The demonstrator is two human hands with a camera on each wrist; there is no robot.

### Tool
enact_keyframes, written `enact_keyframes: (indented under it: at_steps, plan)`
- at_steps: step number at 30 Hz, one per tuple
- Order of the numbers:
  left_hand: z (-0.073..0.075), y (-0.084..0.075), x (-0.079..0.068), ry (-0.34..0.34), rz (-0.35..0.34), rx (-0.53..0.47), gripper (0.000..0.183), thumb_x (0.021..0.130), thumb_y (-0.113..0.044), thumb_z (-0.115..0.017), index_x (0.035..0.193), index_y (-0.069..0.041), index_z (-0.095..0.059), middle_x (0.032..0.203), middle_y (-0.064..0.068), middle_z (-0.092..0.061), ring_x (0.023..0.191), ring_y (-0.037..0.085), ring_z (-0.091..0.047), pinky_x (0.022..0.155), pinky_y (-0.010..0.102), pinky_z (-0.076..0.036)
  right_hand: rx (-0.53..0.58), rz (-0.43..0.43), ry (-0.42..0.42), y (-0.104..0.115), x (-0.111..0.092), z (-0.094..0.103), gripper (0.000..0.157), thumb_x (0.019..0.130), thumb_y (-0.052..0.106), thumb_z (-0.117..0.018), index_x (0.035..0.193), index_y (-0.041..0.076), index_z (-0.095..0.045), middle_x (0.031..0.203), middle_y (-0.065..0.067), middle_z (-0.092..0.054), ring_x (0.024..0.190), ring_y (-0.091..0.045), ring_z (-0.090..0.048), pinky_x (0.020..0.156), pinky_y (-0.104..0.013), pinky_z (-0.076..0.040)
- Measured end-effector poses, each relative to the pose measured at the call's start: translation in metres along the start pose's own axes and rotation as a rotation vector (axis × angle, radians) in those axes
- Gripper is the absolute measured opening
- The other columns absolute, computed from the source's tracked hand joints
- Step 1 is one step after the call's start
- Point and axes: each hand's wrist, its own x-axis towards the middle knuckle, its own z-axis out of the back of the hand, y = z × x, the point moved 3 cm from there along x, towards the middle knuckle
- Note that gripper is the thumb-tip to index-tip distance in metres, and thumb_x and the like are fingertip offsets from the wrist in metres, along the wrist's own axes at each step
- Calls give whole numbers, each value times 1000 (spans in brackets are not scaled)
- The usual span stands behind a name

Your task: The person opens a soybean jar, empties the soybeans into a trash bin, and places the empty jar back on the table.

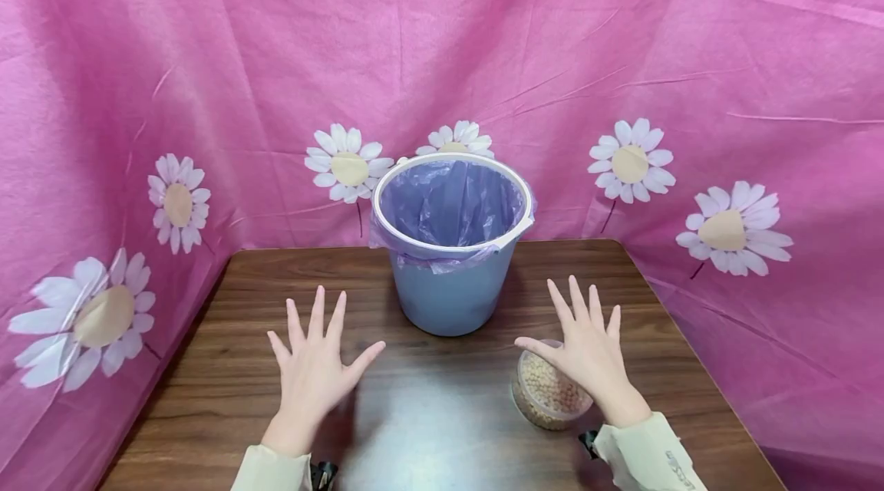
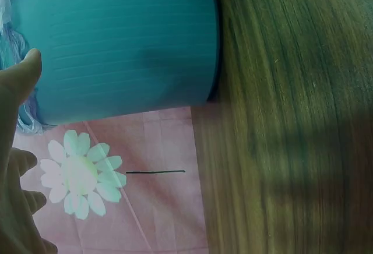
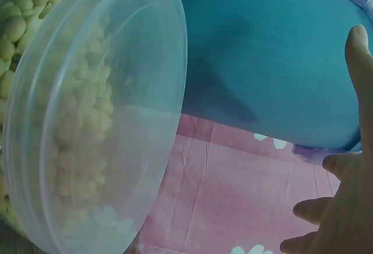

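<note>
Both hands are held out with their fingers spread and nothing in them. My left hand (image 1: 314, 372) hovers over the left half of the table, in front and to the left of a blue bucket (image 1: 449, 295). My right hand (image 1: 592, 353) is on the right, overlapping a round clear tub (image 1: 549, 395) in the head view. That tub is full of pale, bean-like pieces (image 3: 81, 114) and has a translucent lid (image 3: 140, 91) on it. The bucket stands upright near the back, lined with a purple plastic bag (image 1: 452, 203) folded over its white rim.
The brown wood-grain table (image 1: 428, 406) has its far edge just behind the bucket. Pink cloth (image 1: 276, 54) printed with white daisies hangs round the back and both sides.
</note>
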Motion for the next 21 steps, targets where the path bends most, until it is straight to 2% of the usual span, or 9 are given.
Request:
enact_keyframes:
  at_steps: [7, 12, 21]
  plan:
    - [-1, -6, 4, 19, -4, -26, 98, 80, -76, -59, 157, -23, -29, 166, 10, -16, 150, 50, 0, 106, 82, -4, 121, -9, 11, -3, 1, 4, 107, 78, 74, -64, 160, 29, -12, 166, -18, -12, 148, -52, -8, 110, -77, 2]
    - [-5, -12, 4, -6, -23, -53, 99, 80, -72, -63, 157, -19, -29, 166, 10, -15, 151, 47, -2, 110, 79, -7, 240, -33, 39, -6, -3, 6, 102, 82, 65, -67, 160, 28, -12, 165, -18, -13, 149, -50, -7, 111, -77, 2]
    - [-34, -35, -10, -81, -142, -120, 98, 82, -65, -66, 156, -12, -30, 164, 14, -21, 151, 44, -13, 113, 71, -21, 511, -62, -20, -15, -10, 6, 85, 92, 37, -67, 159, 16, -19, 163, -22, -20, 148, -51, -13, 115, -72, 2]
